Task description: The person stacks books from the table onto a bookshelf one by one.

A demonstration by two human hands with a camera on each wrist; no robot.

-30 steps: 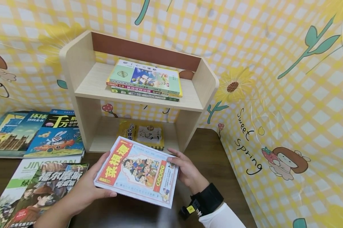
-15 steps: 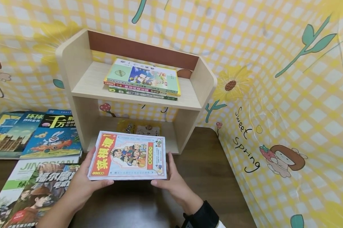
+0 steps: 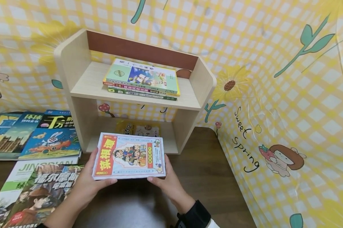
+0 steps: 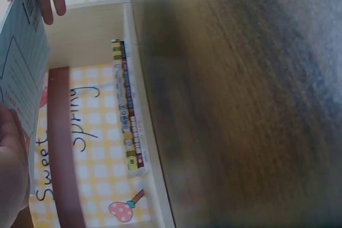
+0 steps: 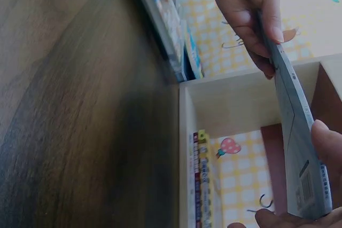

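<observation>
A picture book (image 3: 129,156) with a red title band is being held level in the air, just in front of the lower opening of a small wooden shelf (image 3: 74,66) and above the dark bench (image 3: 205,164). The left hand (image 3: 87,182) is grasping the book's left short edge, thumb lying on the cover and fingers underneath; the right hand (image 3: 167,180) is grasping its near right corner the same way, so the book is sitting between the two hands, carried by both. A yellow book (image 3: 138,129) is lying inside the lower compartment, directly behind the held one, and a stack of books (image 3: 142,80) is resting on the upper board. Further books (image 3: 35,134) are lying flat on the bench to the left. Judged risk: the grip is covering only edge and corner, so the book could be tilting or slipping; its far edge could be catching the shelf's side panels or riding onto the yellow book
</observation>
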